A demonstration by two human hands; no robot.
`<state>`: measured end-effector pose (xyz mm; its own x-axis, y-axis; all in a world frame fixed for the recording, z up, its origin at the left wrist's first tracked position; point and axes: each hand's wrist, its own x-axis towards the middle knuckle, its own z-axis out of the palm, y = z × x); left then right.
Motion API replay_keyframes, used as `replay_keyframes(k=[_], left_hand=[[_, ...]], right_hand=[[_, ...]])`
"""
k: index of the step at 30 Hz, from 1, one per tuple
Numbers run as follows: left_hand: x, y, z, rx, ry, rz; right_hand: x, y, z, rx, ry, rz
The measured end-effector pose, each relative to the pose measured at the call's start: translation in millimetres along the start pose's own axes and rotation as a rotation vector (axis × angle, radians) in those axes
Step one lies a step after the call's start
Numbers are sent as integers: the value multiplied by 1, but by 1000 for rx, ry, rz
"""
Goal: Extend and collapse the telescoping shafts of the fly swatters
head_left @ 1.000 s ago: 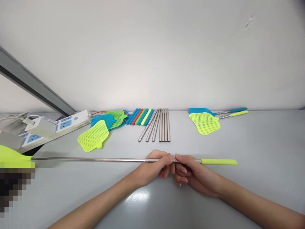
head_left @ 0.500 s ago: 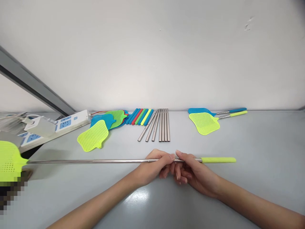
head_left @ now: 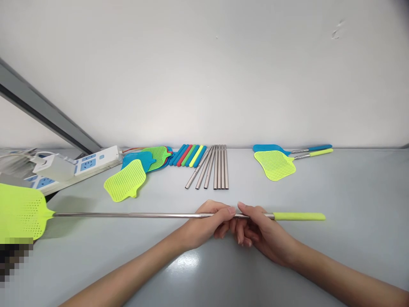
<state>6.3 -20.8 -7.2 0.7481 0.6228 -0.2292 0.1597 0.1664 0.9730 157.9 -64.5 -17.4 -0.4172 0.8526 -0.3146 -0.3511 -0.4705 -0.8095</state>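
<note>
A telescopic fly swatter (head_left: pixel 128 215) lies level across the view, its steel rod drawn out long. Its yellow-green perforated head (head_left: pixel 30 213) is at the far left, partly cut off by the frame edge. At the other end, a yellow-green grip (head_left: pixel 298 216) sticks out to the right of my hands. My left hand (head_left: pixel 212 219) is closed around the rod near the middle, thumb on top. Close beside it, my right hand (head_left: pixel 258 228) pinches the rod just left of the grip, its lower fingers curled beneath.
Loose swatter heads (head_left: pixel 125 181), coloured grips (head_left: pixel 188 155) and several steel rods (head_left: pixel 220 168) lie along the wall. Two collapsed swatters (head_left: pixel 275 165) rest at back right. A power strip (head_left: pixel 99 160) with a plugged-in adapter (head_left: pixel 56 167) stands at left.
The fly swatter has shifted to the right, bringing more of its head into view and its grip farther right. Both hands stay in nearly the same place.
</note>
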Motion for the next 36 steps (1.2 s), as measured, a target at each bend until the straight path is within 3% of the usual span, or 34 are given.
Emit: replay_keyframes(k=[14, 29, 36], left_hand=[[-1, 4, 0, -36, 38, -32], [6, 8, -5, -233, 44, -146], [6, 13, -9, -239, 54, -187]], right_hand=[[0, 0, -1, 114, -2, 69], [-4, -23, -1, 586, 145, 469], [-2, -31, -7, 639, 123, 528]])
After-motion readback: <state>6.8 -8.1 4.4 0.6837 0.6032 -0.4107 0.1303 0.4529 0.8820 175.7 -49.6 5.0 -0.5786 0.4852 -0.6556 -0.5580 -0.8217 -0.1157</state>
